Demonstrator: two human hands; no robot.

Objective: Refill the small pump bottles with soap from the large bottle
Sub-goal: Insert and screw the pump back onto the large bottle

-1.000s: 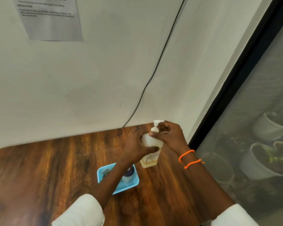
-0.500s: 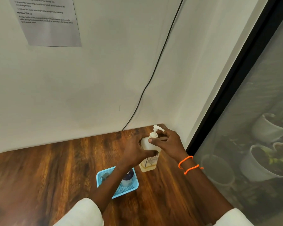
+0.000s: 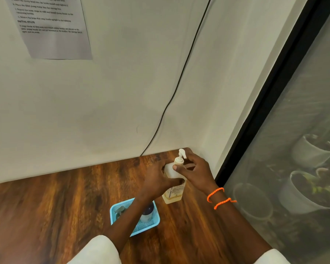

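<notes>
The large soap bottle (image 3: 174, 193), white with a label and a little yellow soap at its base, stands upright near the table's far right corner. My left hand (image 3: 157, 181) grips its body from the left. My right hand (image 3: 195, 171) holds the neck just under the white pump head (image 3: 181, 153), thumb on the bottle's shoulder. A small pump bottle with a dark top (image 3: 147, 213) stands in the light blue basket (image 3: 114, 211), partly hidden by my left forearm. A grey pump part (image 3: 120, 210) lies in the basket's left side.
The wooden table (image 3: 55, 206) meets a white wall at the back, where a black cable (image 3: 171, 100) runs down behind the table. A printed sheet (image 3: 51, 29) hangs on the wall. A black-framed glass pane (image 3: 293, 149) on the right shows plant pots outside.
The view has tilted up slightly. The pump head has turned from pointing right to pointing toward me under my right hand, and both hands keep their hold on the large bottle.
</notes>
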